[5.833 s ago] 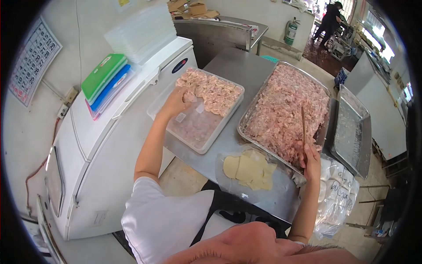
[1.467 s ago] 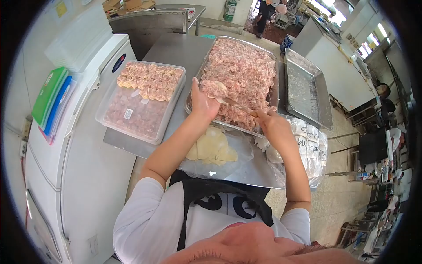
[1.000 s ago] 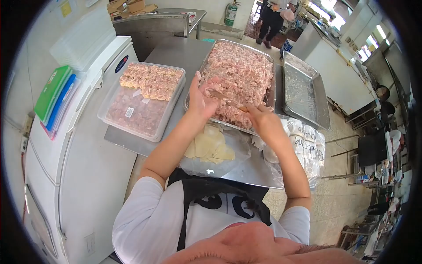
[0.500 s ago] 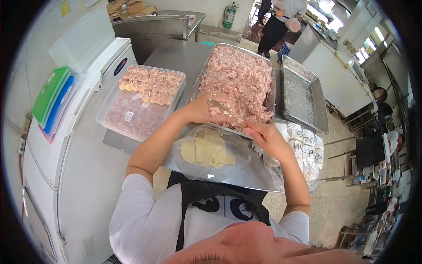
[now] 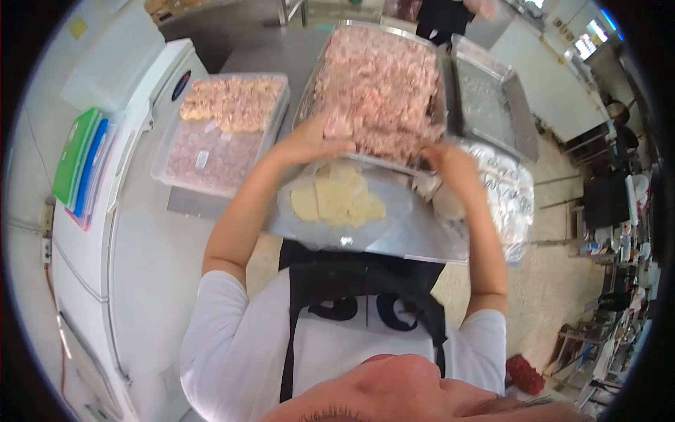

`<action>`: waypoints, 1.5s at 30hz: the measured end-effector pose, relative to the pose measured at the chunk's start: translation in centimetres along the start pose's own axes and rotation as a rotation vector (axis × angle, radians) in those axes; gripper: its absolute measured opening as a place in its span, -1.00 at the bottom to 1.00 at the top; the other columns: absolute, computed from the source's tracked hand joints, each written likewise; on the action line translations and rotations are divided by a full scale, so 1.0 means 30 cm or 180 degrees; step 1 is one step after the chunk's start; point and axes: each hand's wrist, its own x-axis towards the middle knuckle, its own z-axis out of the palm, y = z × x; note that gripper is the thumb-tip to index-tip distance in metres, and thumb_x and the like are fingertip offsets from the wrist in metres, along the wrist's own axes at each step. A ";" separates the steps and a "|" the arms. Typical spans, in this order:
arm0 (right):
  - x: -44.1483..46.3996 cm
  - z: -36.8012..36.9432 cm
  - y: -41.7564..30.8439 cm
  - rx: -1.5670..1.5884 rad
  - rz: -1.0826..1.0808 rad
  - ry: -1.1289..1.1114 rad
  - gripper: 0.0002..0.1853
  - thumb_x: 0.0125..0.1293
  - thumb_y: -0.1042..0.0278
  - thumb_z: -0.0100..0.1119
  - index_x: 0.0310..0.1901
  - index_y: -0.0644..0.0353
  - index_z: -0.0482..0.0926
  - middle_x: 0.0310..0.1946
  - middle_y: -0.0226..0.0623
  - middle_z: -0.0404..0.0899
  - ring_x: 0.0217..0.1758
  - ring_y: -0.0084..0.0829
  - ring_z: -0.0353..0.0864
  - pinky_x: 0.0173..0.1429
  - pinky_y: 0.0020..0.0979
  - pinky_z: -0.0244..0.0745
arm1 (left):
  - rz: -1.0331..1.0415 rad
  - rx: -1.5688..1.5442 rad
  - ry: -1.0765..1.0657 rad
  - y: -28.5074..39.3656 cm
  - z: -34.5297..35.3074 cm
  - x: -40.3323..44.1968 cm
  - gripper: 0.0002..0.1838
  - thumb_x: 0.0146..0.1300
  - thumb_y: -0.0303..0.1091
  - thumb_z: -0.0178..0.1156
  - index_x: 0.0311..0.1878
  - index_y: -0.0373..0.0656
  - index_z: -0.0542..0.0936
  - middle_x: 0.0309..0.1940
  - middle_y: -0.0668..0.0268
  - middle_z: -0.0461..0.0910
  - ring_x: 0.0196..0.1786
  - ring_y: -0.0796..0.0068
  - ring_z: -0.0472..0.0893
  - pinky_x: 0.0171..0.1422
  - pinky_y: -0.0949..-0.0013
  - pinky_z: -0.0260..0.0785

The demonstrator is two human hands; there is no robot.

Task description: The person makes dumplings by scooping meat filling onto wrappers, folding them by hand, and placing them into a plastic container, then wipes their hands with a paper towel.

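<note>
Pinkish minced meat [image 5: 380,91] is heaped in a deep metal tray [image 5: 383,30] on the steel worktop [image 5: 429,239]. The left hand [image 5: 313,143] is at the tray's near left corner, fingers bent beside a pinkish lump of the mince; blur hides whether they grip it, so I cannot tell. The right hand [image 5: 453,167] is at the near right corner, its fingers curled downward by the rim; whether they clasp anything cannot be told either. Between the 2 forearms, pale yellow dough sheets [image 5: 341,200] lie overlapping on clear plastic, just below the near rim. To the left is a clear plastic box [image 5: 271,144], where meat-topped pieces [image 5: 232,102] sit packed together at the far end and a small white label [image 5: 202,160] shows nearer. To the right of the mince is another metal tray [image 5: 485,105], tilted, and nearer the person are white packs [image 5: 503,190] in clear plastic, next to the right forearm. A white freezer [image 5: 140,267] is at far left.
</note>
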 end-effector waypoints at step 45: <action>-0.034 -0.183 -0.141 0.0897 -0.0124 0.0202 -0.75 0.37 0.21 0.11 -0.03 0.09 0.63 -0.23 -0.14 0.62 -0.14 -0.07 0.61 -0.10 -0.19 0.49 | -0.0063 0.0270 0.0091 0.067 0.025 0.061 -0.37 -0.04 -0.08 0.52 0.04 -0.27 0.57 -0.11 0.10 0.65 -0.03 0.28 0.60 0.13 0.29 0.39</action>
